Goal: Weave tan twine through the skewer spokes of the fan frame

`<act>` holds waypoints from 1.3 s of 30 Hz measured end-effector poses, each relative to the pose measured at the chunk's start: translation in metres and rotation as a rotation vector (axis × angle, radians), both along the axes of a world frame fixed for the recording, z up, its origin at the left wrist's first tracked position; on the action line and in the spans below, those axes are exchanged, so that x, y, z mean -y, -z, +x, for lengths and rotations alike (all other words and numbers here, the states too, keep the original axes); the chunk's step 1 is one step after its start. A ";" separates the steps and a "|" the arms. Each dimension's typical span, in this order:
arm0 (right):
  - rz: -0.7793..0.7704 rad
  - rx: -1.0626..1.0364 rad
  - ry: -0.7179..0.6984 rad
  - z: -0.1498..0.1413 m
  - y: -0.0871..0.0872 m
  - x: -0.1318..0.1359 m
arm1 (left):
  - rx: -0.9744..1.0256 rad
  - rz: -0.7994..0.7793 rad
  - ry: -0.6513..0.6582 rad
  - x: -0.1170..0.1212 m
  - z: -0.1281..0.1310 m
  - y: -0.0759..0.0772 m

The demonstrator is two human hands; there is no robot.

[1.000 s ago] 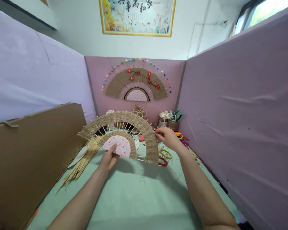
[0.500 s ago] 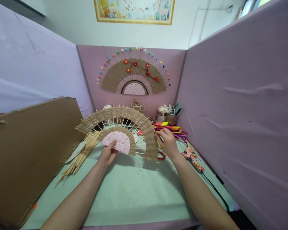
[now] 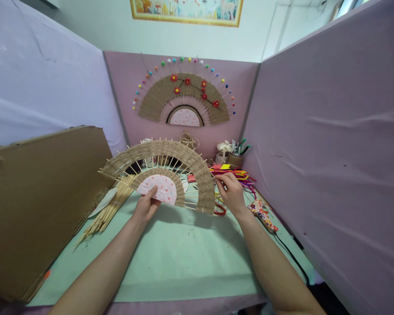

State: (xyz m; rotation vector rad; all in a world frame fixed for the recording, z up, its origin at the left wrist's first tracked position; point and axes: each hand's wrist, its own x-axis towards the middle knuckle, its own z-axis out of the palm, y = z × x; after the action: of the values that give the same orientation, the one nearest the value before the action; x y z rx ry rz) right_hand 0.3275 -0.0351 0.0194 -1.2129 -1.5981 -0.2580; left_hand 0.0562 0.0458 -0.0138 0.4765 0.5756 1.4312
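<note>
My left hand [image 3: 147, 204] holds a half-round woven fan [image 3: 205, 188] from below, its thumb on the pink spotted paper [image 3: 160, 188] at the centre and its fingers hidden behind. Thin wooden sticks run out from that centre through two woven bands of brown twine, and their tips stand past the outer rim. At the fan's right outer edge, my right hand [image 3: 231, 191] is closed in a pinch beside a stick tip. Whether the fingertips grip that tip or a strand of twine, I cannot tell. The fan is tilted above the green tabletop [image 3: 184, 258].
A finished fan [image 3: 154, 98] with red flowers hangs on the back panel. Loose sticks [image 3: 108, 212] and a cardboard sheet [image 3: 46, 201] are at left. Coloured pipe cleaners [image 3: 239, 174], a pen cup [image 3: 235, 160] and a flower-patterned glue gun [image 3: 262, 213] with cord are at right.
The whole view has shifted slightly, with the fan and both hands sitting a little higher in it. Both hands keep their places on the fan.
</note>
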 end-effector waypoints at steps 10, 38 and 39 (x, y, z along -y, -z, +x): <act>-0.040 -0.076 -0.066 -0.003 -0.003 0.002 | -0.011 0.007 0.018 0.001 0.000 -0.002; -0.657 -0.958 -0.566 0.013 0.008 -0.012 | -0.002 -0.028 0.052 0.002 -0.002 -0.001; -0.657 -0.957 -0.564 0.013 0.007 -0.011 | 0.001 -0.024 0.050 0.001 -0.002 0.000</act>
State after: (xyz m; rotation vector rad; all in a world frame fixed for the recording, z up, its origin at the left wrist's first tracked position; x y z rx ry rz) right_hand 0.3408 -0.0237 0.0125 -1.0238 -1.0800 1.1254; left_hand 0.0544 0.0445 -0.0137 0.4683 0.5756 1.3756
